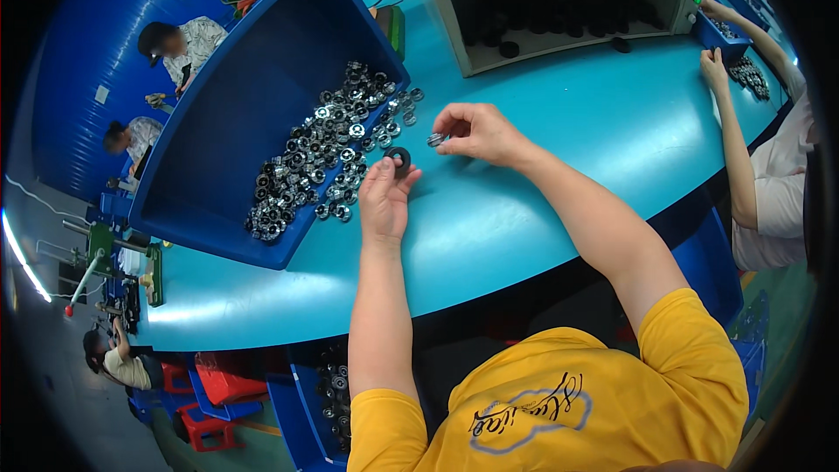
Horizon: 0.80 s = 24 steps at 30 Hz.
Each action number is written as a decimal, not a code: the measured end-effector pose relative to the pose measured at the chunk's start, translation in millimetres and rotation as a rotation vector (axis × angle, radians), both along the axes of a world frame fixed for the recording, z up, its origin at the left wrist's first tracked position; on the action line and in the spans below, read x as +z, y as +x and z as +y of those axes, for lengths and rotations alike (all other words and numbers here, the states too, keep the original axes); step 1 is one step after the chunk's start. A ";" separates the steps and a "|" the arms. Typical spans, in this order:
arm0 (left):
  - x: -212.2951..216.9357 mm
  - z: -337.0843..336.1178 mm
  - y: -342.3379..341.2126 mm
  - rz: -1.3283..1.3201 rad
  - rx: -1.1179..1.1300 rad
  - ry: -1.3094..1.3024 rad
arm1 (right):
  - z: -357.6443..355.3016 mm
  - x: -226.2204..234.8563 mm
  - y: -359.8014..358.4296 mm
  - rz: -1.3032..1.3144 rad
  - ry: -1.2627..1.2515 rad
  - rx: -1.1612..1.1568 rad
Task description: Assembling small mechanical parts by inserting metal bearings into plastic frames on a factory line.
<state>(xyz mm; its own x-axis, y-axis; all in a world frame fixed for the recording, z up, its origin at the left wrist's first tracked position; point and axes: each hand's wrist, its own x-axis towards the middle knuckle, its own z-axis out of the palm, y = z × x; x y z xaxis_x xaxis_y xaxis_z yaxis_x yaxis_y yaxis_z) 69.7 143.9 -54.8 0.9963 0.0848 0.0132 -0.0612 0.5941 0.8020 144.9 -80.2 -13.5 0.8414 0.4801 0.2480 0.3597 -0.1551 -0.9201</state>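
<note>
Between the thumb and fingers of my left hand [383, 199] is a black rubber ring [398, 158], held upright over the table. Just to its right, my right hand [479, 134] pinches a small shiny chrome wheel hub [436, 139]. The two pieces are apart, with a short gap between them. Left of my hands, many similar chrome hubs [301, 157] lie heaped at the open side of a large blue bin [218, 114]. Several more hubs [384, 131] have spilled onto the turquoise table [542, 201] beside the bin.
A beige metal box [454, 26] with an open front holds dark rings at the back. At the right, another person's hands [715, 70] work by a small blue bin [724, 33]. Green hand presses [153, 275] stand at the left. A blue crate [301, 402] sits below the table.
</note>
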 end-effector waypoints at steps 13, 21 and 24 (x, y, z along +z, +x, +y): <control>-2.4 -13.2 0.0 -0.037 0.016 0.204 | 24.1 2.2 -29.8 -0.380 0.098 0.055; 0.9 -11.4 -1.7 -0.073 -0.014 0.201 | 27.1 10.3 -36.0 -0.278 0.126 0.020; 5.1 -14.7 -2.2 -0.084 -0.010 0.257 | 26.6 5.2 -35.5 -0.363 0.090 0.001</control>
<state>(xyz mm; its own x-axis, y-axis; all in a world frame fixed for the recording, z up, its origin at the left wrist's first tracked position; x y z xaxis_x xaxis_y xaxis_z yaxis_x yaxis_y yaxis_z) 67.5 129.2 -49.7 0.9915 0.0582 0.1161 -0.1295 0.3724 0.9190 109.5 -53.5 -8.3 0.6904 0.4432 0.5717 0.6654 -0.0790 -0.7423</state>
